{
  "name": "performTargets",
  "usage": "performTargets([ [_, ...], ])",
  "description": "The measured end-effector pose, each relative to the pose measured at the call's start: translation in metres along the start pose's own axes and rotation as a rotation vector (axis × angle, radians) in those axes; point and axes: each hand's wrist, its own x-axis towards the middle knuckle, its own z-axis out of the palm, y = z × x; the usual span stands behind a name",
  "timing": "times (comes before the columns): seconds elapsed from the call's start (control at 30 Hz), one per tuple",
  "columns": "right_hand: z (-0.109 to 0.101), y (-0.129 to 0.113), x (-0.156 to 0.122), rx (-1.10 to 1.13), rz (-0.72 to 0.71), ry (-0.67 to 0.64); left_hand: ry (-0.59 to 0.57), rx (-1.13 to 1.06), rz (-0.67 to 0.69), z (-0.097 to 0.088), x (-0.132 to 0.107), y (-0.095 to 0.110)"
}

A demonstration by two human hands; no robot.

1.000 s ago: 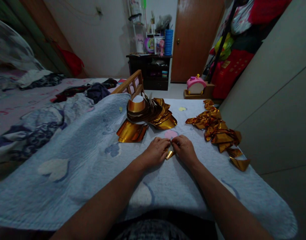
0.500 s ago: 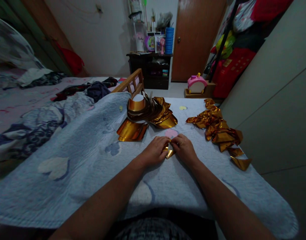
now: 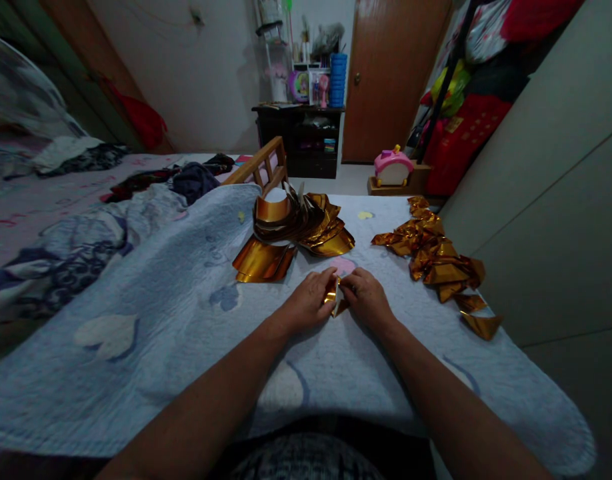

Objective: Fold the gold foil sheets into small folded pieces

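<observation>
Between my two hands is a small piece of gold foil paper (image 3: 331, 294), partly folded, with a pale edge showing. My left hand (image 3: 311, 299) has its fingers closed on the paper's left side. My right hand (image 3: 367, 295) pinches it from the right, fingertips curled in. Both hands rest low over the blue quilt (image 3: 226, 360). Beyond the left hand lies a fanned stack of flat gold foil sheets (image 3: 269, 257). Off to the right is a heap of folded gold foil pieces (image 3: 426, 250). My fingers cover part of the held paper.
A wooden rail (image 3: 256, 163) stands behind the foil stack. Rumpled bedding (image 3: 111, 220) lies at the left. A pale cabinet (image 3: 551, 220) runs along the right side. At the back are a dark stand (image 3: 301, 143), a wooden door (image 3: 391, 80) and a pink toy (image 3: 393, 168).
The gold paper between my fingers has narrowed, its open gap now closed to a pale upright edge. Both hands stay in nearly the same place.
</observation>
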Motion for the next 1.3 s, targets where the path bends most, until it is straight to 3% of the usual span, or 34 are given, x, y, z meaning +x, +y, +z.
performTargets([
  [1.3,0.0025,0.0024,0.0019,-0.057,-0.020,-0.024,-0.063,0.047,-0.015,-0.0003,0.0013,0.0069],
])
